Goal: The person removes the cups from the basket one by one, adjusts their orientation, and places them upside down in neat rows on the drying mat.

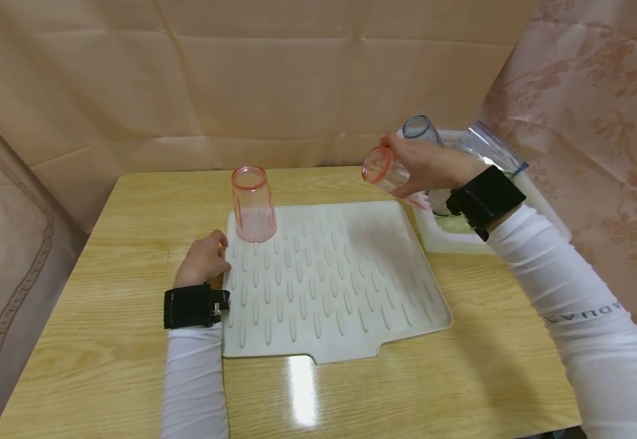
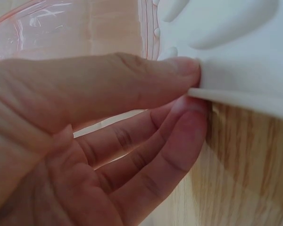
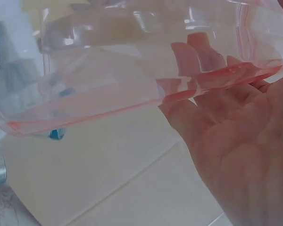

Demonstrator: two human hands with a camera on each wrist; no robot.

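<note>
White ribbed drying mat is lying on the wooden table. At its left edge, the left hand is pinching the rim beside an upturned pink cup. Above its right corner, the right hand is gripping a tilted pink tumbler, which could slip from the fingers.

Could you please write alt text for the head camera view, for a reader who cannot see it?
A person's right hand holds a pink clear cup on its side above a white ribbed drying mat, while the left hand pinches the mat's left edge. Another pink cup stands upside down on the mat.
</note>
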